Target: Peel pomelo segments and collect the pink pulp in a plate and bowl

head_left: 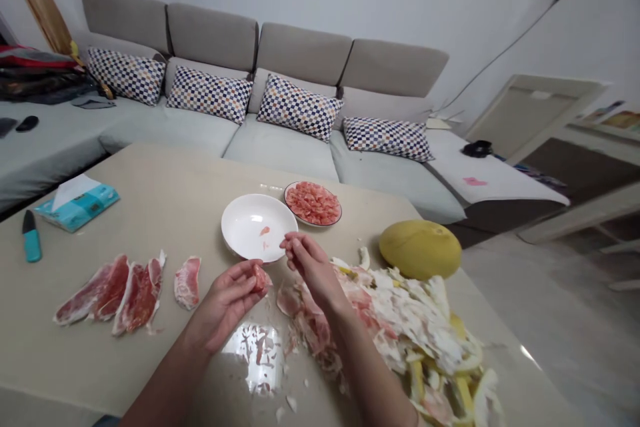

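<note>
Between the thumb and fingers of my left hand [233, 297] is a piece of red pomelo flesh [261, 278], just below the white bowl [237, 223]. My right hand [306, 255] is at the bowl's right rim, thumb and fingertips pinched together; whatever they hold is too small to make out. A couple of small pink bits lie inside the bowl. Behind it, a dark-rimmed plate [340, 218] is heaped with loose pomelo flesh [313, 202]. On the left lie pomelo segments [137, 290], with a smaller segment [187, 282] nearer my left hand.
A pile of white and yellow peel [415, 320] spreads under and beside my right forearm. Behind it sits a whole yellow pomelo [420, 248]. A tissue pack [80, 203] and a teal-handled knife [31, 237] lie at the table's left. A grey sofa [280, 143] stands beyond.
</note>
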The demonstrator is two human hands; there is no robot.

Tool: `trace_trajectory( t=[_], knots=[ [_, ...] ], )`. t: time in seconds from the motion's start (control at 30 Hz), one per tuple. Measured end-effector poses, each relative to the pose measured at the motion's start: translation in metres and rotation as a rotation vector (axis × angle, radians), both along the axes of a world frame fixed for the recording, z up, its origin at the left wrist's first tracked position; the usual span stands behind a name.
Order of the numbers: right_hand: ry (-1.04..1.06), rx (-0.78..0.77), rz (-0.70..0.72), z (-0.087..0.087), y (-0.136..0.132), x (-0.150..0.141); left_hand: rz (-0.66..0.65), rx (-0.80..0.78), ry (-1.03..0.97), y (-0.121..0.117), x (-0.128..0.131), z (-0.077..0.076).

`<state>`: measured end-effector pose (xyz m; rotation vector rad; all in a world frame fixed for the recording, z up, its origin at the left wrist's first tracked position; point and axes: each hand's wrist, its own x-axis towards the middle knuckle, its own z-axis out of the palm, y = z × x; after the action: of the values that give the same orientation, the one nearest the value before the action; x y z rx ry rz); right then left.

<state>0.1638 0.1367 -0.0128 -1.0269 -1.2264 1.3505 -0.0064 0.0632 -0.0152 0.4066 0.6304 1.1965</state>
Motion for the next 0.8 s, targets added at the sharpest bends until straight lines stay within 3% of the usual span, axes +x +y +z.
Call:
trace_trajectory(
  t=[0.13, 0.23, 0.37, 0.57, 0.8],
  knots=[
    [-0.25, 0.124, 0.076, 0.013, 0.038, -0.015, -0.009, 0.039, -0.021, 0.0, -0.001, 0.0],
    [-0.315, 0.151, 0.092, 0.019, 0.047, -0.021, -0.007, 0.048, -0.027, 0.0, -0.001, -0.001],
    [-0.342, 0.186, 0.092, 0.025, 0.018, -0.011, 0.008, 0.056, 0.01, -0.001, -0.002, 0.0],
    [-0.321, 0.015, 0.18, 0.016, -0.054, 0.006, 0.033, 0.055, 0.138, -0.007, 0.003, 0.002],
    [-0.18, -0.071, 0.072, 0.0, -0.069, 0.005, -0.016, 0.064, 0.197, -0.007, 0.012, 0.001]
  ],
)
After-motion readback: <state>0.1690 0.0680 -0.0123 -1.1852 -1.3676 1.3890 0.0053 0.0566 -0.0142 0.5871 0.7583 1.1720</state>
